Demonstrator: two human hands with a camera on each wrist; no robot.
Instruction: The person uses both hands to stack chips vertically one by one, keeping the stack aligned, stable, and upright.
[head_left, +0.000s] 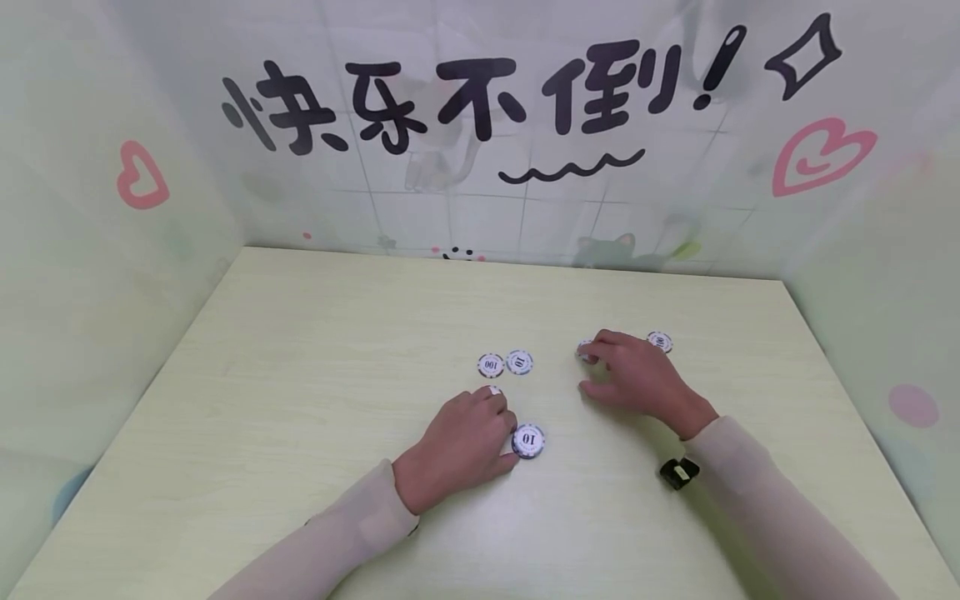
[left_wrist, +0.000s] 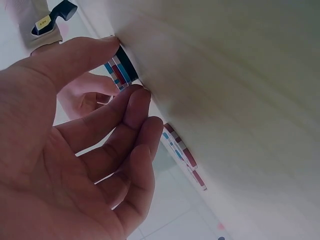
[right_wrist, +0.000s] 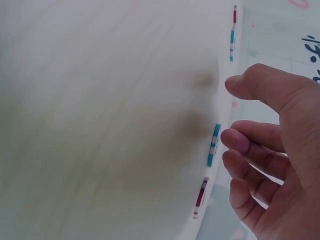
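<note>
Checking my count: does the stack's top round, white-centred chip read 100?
No: the top chip is marked 10 in the head view.

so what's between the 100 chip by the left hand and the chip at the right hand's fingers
In the head view, a chip marked 10, then bare tabletop.

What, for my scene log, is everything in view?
Chip stack: one, blue-white top, at left hand
Red chips: three, red-white, two beyond left hand, one beyond right hand
Blue chips: two, blue-white, one beyond left hand, one at right fingertips
Table: one, pale wood, underneath
Backdrop: one, whitish, black lettering and pink hearts, around table
Black device: one, black, beside right sleeve
Sleeves: two, beige, on forearms
Hands: two, bare, over table
</note>
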